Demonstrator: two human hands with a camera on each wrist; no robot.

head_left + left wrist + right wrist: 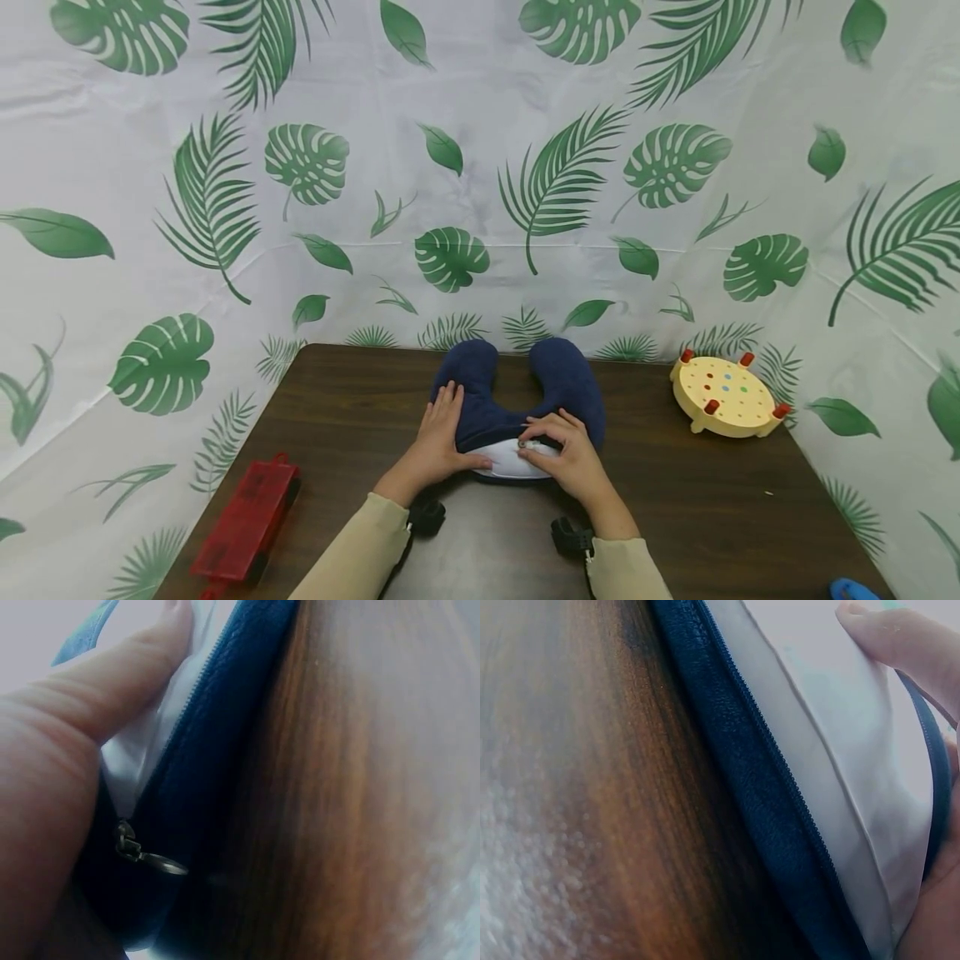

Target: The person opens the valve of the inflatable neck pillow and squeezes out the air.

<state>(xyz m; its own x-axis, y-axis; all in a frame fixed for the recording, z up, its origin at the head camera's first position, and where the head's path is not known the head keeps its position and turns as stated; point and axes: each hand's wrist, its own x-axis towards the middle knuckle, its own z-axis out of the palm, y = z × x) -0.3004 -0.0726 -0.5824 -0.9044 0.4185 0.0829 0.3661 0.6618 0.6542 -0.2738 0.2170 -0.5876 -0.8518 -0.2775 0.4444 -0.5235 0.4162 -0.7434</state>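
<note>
A navy U-shaped neck pillow (566,375) lies on the table, its curved end towards me. Along that end the zipper (180,724) is undone, baring a white inner (855,750); a metal zipper pull (161,862) hangs at the left end. My left hand (438,437) rests spread on the pillow's left side, thumb over the white inner. On the right, my right hand (566,454) has curled fingers, with thumb and index finger pinching a small pale piece (522,444) at the opening. What that piece is, I cannot tell.
A red long case (247,521) lies at the table's left edge. Back right is a round yellow pegged toy (727,396) with red tips on its legs. A blue object (851,590) shows at the front right corner. Leaf-printed cloth (465,192) hangs behind the table.
</note>
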